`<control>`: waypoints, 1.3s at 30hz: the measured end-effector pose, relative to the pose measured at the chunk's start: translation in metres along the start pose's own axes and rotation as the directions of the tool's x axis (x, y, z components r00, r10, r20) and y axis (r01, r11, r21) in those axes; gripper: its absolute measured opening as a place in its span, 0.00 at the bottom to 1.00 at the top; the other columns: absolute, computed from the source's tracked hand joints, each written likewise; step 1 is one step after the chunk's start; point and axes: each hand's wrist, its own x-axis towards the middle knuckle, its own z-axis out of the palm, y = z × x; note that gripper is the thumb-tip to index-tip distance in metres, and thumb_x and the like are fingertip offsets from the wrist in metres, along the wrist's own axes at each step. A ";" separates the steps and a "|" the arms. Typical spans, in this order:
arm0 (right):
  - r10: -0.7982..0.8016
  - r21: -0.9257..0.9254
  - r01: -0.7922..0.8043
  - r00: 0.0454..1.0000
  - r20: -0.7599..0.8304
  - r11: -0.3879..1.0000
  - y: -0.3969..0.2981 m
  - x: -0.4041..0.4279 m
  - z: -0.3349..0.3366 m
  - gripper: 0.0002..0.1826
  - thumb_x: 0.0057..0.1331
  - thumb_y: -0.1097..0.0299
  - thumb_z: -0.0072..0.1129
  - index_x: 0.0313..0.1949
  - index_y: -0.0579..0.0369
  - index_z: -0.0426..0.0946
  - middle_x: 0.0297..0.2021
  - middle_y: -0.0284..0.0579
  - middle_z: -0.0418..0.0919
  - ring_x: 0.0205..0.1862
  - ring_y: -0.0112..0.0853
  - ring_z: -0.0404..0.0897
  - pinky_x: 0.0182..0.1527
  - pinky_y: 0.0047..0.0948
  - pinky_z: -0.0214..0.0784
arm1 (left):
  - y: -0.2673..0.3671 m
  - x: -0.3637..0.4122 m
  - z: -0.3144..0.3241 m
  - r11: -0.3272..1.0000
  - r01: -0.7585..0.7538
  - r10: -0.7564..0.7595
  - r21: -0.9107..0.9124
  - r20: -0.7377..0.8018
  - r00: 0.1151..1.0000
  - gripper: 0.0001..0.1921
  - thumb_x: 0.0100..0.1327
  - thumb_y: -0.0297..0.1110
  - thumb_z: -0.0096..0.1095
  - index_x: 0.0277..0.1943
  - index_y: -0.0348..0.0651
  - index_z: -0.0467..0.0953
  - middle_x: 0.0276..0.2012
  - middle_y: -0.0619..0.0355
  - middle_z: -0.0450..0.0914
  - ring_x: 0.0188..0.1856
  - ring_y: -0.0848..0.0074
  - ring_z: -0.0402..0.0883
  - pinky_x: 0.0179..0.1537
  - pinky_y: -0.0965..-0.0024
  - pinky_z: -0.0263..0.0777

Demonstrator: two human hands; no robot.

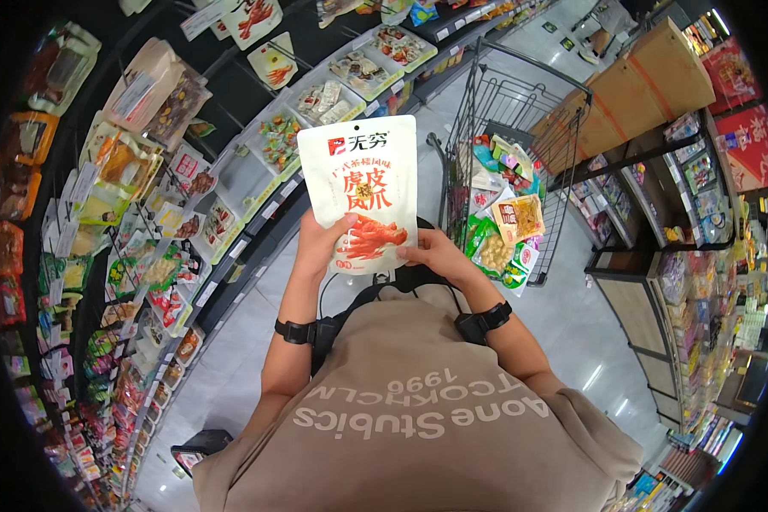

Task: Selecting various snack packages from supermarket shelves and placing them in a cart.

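A white snack pouch [361,192] with red and black writing and a picture of chicken feet is held upright before my chest, its printed face up. My left hand [325,237] grips its lower left side, thumb across the front. My right hand [430,253] pinches the lower right edge. Both wrists carry black bands. Just beyond, to the right, stands a wire shopping cart [518,70] holding several packaged snacks, among them a green bag [486,246] and an orange-and-white packet [518,219].
Shelving [224,249] with hanging packets and clear bins of wrapped snacks curves along the left. A large cardboard box [653,83] rests beyond the cart at upper right. Display racks [665,192] line the right side. A person's legs [595,46] show at the top right.
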 end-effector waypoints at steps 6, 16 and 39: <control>0.064 -0.054 -0.062 0.998 0.030 0.997 -0.008 0.006 0.013 0.19 0.67 0.64 0.62 0.54 0.60 0.76 0.46 0.39 0.83 0.46 0.23 0.79 0.49 0.25 0.71 | -0.003 -0.007 -0.020 1.000 -0.023 0.023 -0.004 -0.038 0.999 0.20 0.60 0.24 0.67 0.56 0.32 0.74 0.49 0.52 0.82 0.48 0.75 0.81 0.51 0.70 0.74; 0.026 0.013 -0.026 0.999 -0.032 1.000 -0.005 0.002 0.019 0.18 0.67 0.64 0.62 0.53 0.60 0.77 0.44 0.39 0.83 0.44 0.24 0.80 0.46 0.24 0.73 | 0.008 0.007 -0.022 0.999 0.029 -0.031 0.029 0.074 0.997 0.24 0.61 0.28 0.68 0.59 0.32 0.71 0.53 0.51 0.80 0.51 0.72 0.80 0.54 0.69 0.74; 0.160 -0.152 -0.159 0.987 -0.007 0.975 -0.030 0.010 0.010 0.15 0.67 0.65 0.62 0.50 0.59 0.78 0.44 0.37 0.83 0.44 0.23 0.79 0.47 0.24 0.72 | -0.011 -0.013 -0.017 0.999 0.010 -0.016 -0.039 -0.155 0.988 0.18 0.60 0.27 0.68 0.53 0.32 0.76 0.45 0.52 0.84 0.45 0.75 0.83 0.47 0.72 0.76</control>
